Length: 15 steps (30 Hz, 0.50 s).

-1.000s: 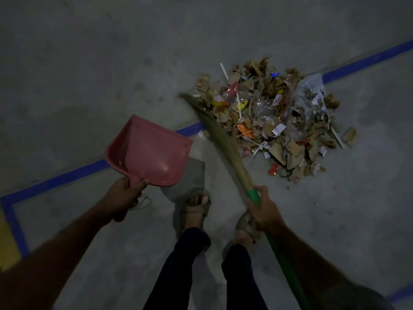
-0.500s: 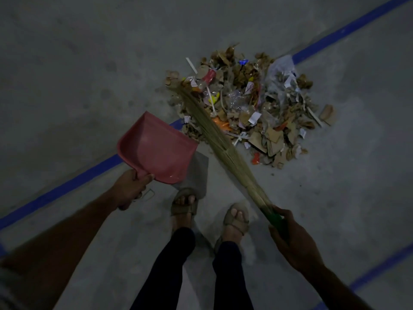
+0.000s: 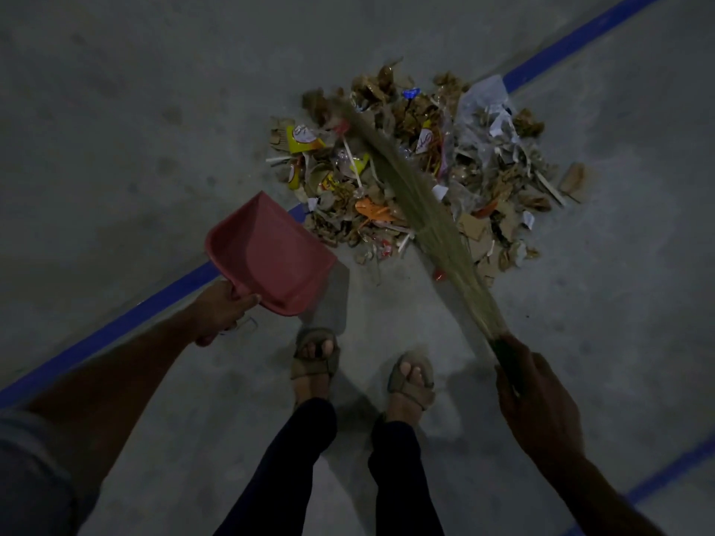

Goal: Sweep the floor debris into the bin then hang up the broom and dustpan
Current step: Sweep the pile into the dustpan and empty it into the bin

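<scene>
Left hand [image 3: 220,313] grips the handle of the pink dustpan [image 3: 271,253], which hangs tilted just above the grey floor [image 3: 116,129], beside the near edge of the rubbish pile [image 3: 418,168]. Right hand [image 3: 537,404] is clenched round the green handle of the broom [image 3: 421,210]; its straw bristles lie across the pile's middle. A blue line [image 3: 127,323] runs under the dustpan.

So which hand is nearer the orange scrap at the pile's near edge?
Left. The left hand grips the pink plastic dustpan just left of the orange scrap; the right hand holds the straw broom farther back.
</scene>
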Each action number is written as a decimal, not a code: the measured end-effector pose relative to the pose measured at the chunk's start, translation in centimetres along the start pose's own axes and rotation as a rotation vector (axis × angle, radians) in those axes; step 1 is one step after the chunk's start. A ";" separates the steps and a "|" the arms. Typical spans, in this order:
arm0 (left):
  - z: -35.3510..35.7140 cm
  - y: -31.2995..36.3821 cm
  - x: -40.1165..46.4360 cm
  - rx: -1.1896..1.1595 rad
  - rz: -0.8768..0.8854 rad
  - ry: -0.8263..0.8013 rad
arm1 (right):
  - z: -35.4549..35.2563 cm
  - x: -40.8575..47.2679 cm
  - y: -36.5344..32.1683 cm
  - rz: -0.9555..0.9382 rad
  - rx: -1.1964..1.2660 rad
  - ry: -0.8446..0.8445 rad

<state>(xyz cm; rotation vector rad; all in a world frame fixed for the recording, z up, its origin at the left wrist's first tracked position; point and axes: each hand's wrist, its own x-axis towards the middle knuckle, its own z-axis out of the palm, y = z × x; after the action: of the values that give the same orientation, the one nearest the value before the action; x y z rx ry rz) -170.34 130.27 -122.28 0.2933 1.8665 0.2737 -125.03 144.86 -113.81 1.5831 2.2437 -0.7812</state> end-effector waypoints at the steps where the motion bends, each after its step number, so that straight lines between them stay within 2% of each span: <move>1: 0.0 -0.1 1.0 0.020 0.001 0.022 | 0.3 1.4 0.2 -0.013 -0.029 0.010; 7: 0.2 0.4 8.9 0.108 0.071 0.061 | 2.7 11.3 2.7 -0.024 -0.229 0.034; 11: 0.8 2.1 13.7 0.268 0.128 -0.051 | 3.3 15.8 5.8 -0.070 -0.332 -0.076; 15: 2.7 4.2 15.9 0.188 0.205 -0.154 | 3.4 17.7 8.1 -0.197 -0.401 -0.133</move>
<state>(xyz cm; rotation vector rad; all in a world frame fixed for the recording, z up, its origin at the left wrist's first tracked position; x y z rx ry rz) -172.27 139.63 -135.89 0.6197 1.7135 0.2083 -124.09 158.62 -127.91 1.1076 2.3001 -0.4277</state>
